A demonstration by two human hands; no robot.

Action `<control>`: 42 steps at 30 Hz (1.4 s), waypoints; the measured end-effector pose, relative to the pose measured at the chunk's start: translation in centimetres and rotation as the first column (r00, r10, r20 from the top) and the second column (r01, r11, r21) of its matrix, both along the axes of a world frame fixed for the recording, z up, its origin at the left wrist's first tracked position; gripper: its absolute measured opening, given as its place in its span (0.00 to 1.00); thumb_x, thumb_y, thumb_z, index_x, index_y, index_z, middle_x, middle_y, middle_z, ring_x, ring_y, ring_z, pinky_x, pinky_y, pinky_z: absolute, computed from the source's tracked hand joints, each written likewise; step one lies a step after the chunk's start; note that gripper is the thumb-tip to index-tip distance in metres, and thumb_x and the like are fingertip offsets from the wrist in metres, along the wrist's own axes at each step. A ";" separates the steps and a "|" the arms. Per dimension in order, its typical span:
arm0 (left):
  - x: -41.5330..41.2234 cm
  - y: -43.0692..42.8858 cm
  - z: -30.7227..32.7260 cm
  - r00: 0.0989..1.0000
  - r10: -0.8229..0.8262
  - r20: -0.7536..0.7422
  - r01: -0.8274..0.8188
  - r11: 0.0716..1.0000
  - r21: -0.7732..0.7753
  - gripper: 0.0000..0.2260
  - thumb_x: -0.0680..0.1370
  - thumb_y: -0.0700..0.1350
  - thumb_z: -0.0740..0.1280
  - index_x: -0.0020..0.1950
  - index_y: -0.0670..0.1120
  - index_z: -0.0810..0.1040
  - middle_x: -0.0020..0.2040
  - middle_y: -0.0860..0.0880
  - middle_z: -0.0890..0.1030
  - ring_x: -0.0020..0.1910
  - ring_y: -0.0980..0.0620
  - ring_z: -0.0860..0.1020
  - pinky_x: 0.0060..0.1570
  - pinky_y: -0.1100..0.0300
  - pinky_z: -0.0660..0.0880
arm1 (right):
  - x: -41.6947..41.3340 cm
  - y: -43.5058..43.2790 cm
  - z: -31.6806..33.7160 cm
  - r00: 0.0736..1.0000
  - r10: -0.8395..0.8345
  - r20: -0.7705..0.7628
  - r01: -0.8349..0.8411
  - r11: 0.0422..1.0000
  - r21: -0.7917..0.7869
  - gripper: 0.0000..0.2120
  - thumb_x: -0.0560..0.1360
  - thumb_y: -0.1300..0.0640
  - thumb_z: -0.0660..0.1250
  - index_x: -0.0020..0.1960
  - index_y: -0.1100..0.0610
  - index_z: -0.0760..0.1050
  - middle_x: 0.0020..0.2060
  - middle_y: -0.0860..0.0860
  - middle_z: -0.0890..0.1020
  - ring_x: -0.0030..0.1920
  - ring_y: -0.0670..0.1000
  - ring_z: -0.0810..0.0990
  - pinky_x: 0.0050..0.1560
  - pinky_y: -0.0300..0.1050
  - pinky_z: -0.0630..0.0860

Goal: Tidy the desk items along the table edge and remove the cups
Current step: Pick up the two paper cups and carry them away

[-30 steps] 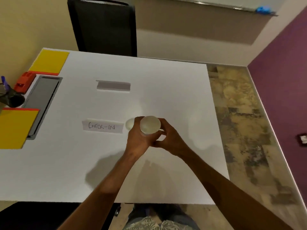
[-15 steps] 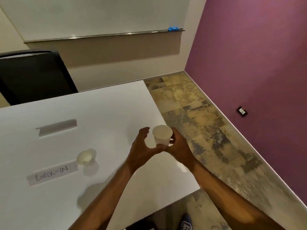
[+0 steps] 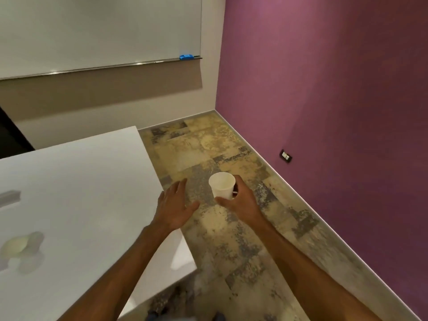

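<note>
My right hand [image 3: 240,201] grips a white paper cup [image 3: 222,185] upright, out over the floor to the right of the white table [image 3: 81,181]. My left hand [image 3: 173,207] is empty with fingers spread, at the table's right edge, a little left of the cup. A second pale cup [image 3: 17,245] lies blurred on the table at the far left. A grey folded card [image 3: 10,196] shows at the left edge of the view.
Mottled yellow-grey tiled floor [image 3: 220,144] spreads to the right of the table. A purple wall [image 3: 335,89] with a socket [image 3: 286,155] bounds the right. A whiteboard [image 3: 92,31] with a blue eraser [image 3: 186,57] hangs on the far wall. A black chair [image 3: 9,140] stands behind the table.
The view has swung right, away from the table. My left hand let go of the cup and opened; my right hand carried the cup out past the table edge over the floor.
</note>
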State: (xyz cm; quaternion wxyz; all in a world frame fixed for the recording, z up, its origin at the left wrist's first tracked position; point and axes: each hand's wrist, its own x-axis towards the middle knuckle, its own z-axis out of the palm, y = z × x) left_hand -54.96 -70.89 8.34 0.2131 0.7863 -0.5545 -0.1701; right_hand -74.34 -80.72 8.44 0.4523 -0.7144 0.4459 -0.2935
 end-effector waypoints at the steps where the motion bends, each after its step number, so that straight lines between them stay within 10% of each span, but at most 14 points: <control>1: -1.1 -0.8 0.0 0.999 -0.007 0.035 0.007 1.000 0.005 0.37 0.77 0.63 0.62 0.79 0.48 0.54 0.78 0.45 0.61 0.75 0.42 0.63 0.73 0.43 0.61 | -1.2 -0.7 0.1 1.000 -0.015 -0.008 0.015 1.000 0.002 0.34 0.66 0.55 0.81 0.68 0.52 0.70 0.59 0.47 0.80 0.57 0.50 0.79 0.54 0.47 0.80; 9: -6.2 -7.4 -0.8 0.994 -0.049 0.098 0.046 0.998 0.035 0.37 0.78 0.65 0.58 0.81 0.50 0.50 0.81 0.46 0.52 0.80 0.44 0.50 0.77 0.43 0.49 | -7.1 -7.0 -0.1 0.997 -0.078 -0.014 0.078 0.997 0.004 0.34 0.67 0.54 0.80 0.69 0.51 0.69 0.57 0.44 0.78 0.56 0.46 0.77 0.44 0.29 0.72; 34: 5.9 -39.5 -0.8 0.961 0.258 0.100 -0.264 0.963 0.057 0.38 0.76 0.65 0.63 0.80 0.50 0.54 0.79 0.44 0.58 0.77 0.43 0.58 0.74 0.43 0.58 | 7.7 -44.3 -0.1 0.993 0.117 -0.016 -0.117 0.993 -0.031 0.34 0.64 0.50 0.82 0.65 0.51 0.70 0.55 0.48 0.80 0.56 0.51 0.79 0.54 0.52 0.81; 42: 12.1 -46.7 0.9 0.921 0.383 0.068 -0.387 0.921 0.042 0.38 0.77 0.64 0.62 0.80 0.49 0.51 0.81 0.46 0.53 0.80 0.45 0.50 0.76 0.42 0.53 | 17.5 -53.8 0.2 0.964 0.263 0.042 -0.263 0.965 0.003 0.32 0.64 0.53 0.82 0.63 0.52 0.72 0.54 0.48 0.81 0.54 0.48 0.79 0.49 0.39 0.79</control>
